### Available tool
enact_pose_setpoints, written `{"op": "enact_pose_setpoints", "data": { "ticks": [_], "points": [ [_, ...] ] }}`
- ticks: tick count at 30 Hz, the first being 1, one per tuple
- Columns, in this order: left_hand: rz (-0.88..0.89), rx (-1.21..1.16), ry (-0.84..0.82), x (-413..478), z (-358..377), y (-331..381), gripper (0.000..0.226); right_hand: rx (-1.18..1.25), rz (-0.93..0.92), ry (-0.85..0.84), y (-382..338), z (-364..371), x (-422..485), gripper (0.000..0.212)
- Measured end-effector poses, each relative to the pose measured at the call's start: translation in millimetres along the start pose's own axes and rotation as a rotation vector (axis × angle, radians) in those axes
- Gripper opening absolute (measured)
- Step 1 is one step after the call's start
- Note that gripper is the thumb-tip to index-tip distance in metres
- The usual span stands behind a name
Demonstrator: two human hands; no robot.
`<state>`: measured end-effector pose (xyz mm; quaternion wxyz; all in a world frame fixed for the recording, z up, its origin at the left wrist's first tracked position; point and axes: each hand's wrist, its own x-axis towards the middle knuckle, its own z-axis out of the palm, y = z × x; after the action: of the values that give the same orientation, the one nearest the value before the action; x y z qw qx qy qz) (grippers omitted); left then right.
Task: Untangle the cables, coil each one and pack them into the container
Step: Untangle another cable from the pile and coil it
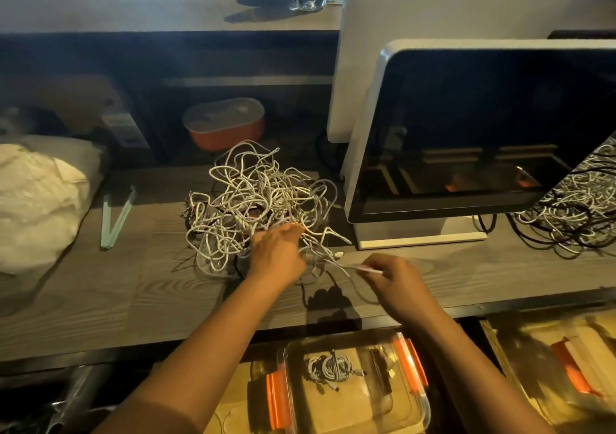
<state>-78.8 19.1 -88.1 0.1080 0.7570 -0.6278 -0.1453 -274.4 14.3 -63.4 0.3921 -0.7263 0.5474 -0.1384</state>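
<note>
I see one table (100, 287) carrying two screens (483, 126) and two cable tangles: the big white tangle (253, 196) mid-table and a second heap (573, 210) at the right. One clear container (360, 413) sits below the table's near edge, holding coiled cables (328, 365) too bunched to count. My left grip (276, 253) reaches into the white tangle; I can't tell if it holds anything. My right grip (396, 280) pinches one white cable end (366, 268).

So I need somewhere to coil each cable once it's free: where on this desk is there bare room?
Widest bare patch: front-left desk, between the green sticks, the cable tangle and the near edge. A narrower strip before the monitor stand, right of the right hand pinching a cable end. Crowded around the tangle, where the left hand reaches in.
</note>
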Motion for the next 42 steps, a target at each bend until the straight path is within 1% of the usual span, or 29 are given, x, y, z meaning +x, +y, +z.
{"op": "enact_pose_setpoints", "data": {
  "ticks": [2, 3, 5, 7, 8, 9, 10, 12, 13, 15, 17, 18, 19, 20, 21, 22, 23, 25, 26, 27, 28, 29, 31, 33, 34, 36, 38, 41, 42],
  "points": [
    [0.019, -0.042, -0.019, -9.9, -7.4, 0.0, 0.054, 0.046, -0.032, 0.088, -4.6, -4.0, -0.9, 0.014],
    [0.025, -0.09, 0.013, -15.6, -9.5, 1.7, 0.059, 0.072, -0.048, 0.118, -8.3, -4.6, -1.5, 0.015],
    [0.071, -0.244, 0.046, -27.0, -10.7, 8.6, 0.076, 0.139, -0.1, 0.192, -17.7, -2.9, -2.3, 0.019],
    [0.179, -0.341, -0.095, -33.0, 1.8, 18.9, 0.097, 0.167, -0.198, 0.269, -29.2, 2.2, -3.9, 0.021],
    [0.217, -0.355, -0.161, -32.1, 18.1, 20.5, 0.101, 0.17, -0.251, 0.291, -34.7, 6.2, -4.2, 0.021],
    [0.238, -0.398, -0.163, -30.9, 34.6, 19.5, 0.096, 0.185, -0.287, 0.298, -39.5, 12.0, -4.4, 0.02],
    [0.184, -0.515, -0.128, -28.5, 48.9, 18.9, 0.083, 0.235, -0.292, 0.294, -43.8, 19.1, -5.6, 0.02],
    [0.037, -0.734, -0.065, -27.9, 59.4, 23.2, 0.045, 0.444, -0.197, 0.251, -52.3, 30.9, -10.3, 0.024],
    [0.041, -0.793, -0.02, -29.2, 57.5, 28.4, 0.033, 0.566, -0.141, 0.222, -56.6, 34.2, -13.0, 0.025],
    [0.091, -0.709, 0.148, -23.9, 55.9, 29.8, 0.025, 0.697, -0.086, 0.2, -60.9, 35.6, -16.0, 0.023],
    [0.179, -0.382, 0.296, -13.7, 51.6, 23.8, 0.026, 0.736, -0.085, 0.174, -63.3, 31.2, -16.3, 0.013],
    [0.229, -0.264, 0.28, -7.8, 48.3, 21.7, 0.024, 0.696, -0.082, 0.152, -64.2, 28.6, -14.6, 0.009],
    [0.222, -0.217, 0.194, -3.5, 43.7, 20.8, 0.022, 0.588, -0.071, 0.138, -63.1, 26.6, -12.0, 0.012],
    [0.177, -0.2, 0.087, 2.4, 41.7, 19.6, 0.022, 0.425, -0.049, 0.133, -59.8, 25.3, -8.6, 0.019],
    [0.119, -0.153, 0.024, 8.1, 38.2, 18.6, 0.024, 0.232, -0.017, 0.146, -54.8, 23.1, -5.0, 0.025],
    [0.07, -0.062, 0.007, 14.4, 37.3, 16.9, 0.026, 0.045, 0.023, 0.152, -48.8, 19.5, -1.0, 0.027],
    [0.058, 0.019, 0.038, 18.9, 34.5, 14.6, 0.028, -0.11, 0.08, 0.12, -41.0, 16.3, 3.4, 0.027],
    [0.115, 0.142, 0.11, 26.1, 34.7, 6.3, 0.027, -0.359, 0.203, -0.089, -24.9, 13.8, 11.2, 0.029],
    [0.143, 0.176, 0.117, 26.4, 34.6, 3.8, 0.025, -0.457, 0.22, -0.217, -18.2, 15.0, 13.8, 0.027],
    [0.156, 0.176, 0.112, 26.3, 35.7, 2.9, 0.024, -0.493, 0.205, -0.299, -12.5, 16.8, 14.9, 0.022],
    [0.143, 0.157, 0.114, 25.4, 36.7, 3.7, 0.024, -0.449, 0.179, -0.337, -9.4, 17.7, 14.4, 0.016],
    [0.115, 0.136, 0.117, 25.0, 38.0, 4.4, 0.024, -0.324, 0.152, -0.335, -7.3, 18.4, 13.6, 0.014],
    [0.091, 0.1, 0.149, 24.2, 39.0, 5.0, 0.024, 0.04, 0.087, -0.211, -8.8, 18.1, 10.1, 0.019],
    [0.113, 0.079, 0.165, 22.9, 43.5, 3.3, 0.025, 0.39, 0.013, -0.008, -15.0, 16.8, 6.7, 0.022],
    [0.119, 0.053, 0.165, 22.8, 46.3, 2.1, 0.024, 0.531, -0.015, 0.053, -20.4, 16.7, 5.7, 0.023],
    [0.12, -0.042, 0.161, 24.3, 48.6, 2.7, 0.023, 0.786, -0.03, 0.101, -31.0, 20.1, 3.7, 0.025],
    [0.112, -0.105, 0.18, 25.2, 49.9, 3.6, 0.02, 0.956, 0.03, 0.148, -38.2, 23.5, 4.2, 0.027],
    [0.115, -0.106, 0.186, 27.4, 50.0, -1.2, 0.015, 1.129, 0.075, 0.225, -43.2, 21.5, 3.9, 0.03],
    [0.126, -0.083, 0.182, 27.5, 49.9, -3.9, 0.017, 1.103, 0.086, 0.234, -44.0, 18.1, 4.0, 0.025]
  ]
}}
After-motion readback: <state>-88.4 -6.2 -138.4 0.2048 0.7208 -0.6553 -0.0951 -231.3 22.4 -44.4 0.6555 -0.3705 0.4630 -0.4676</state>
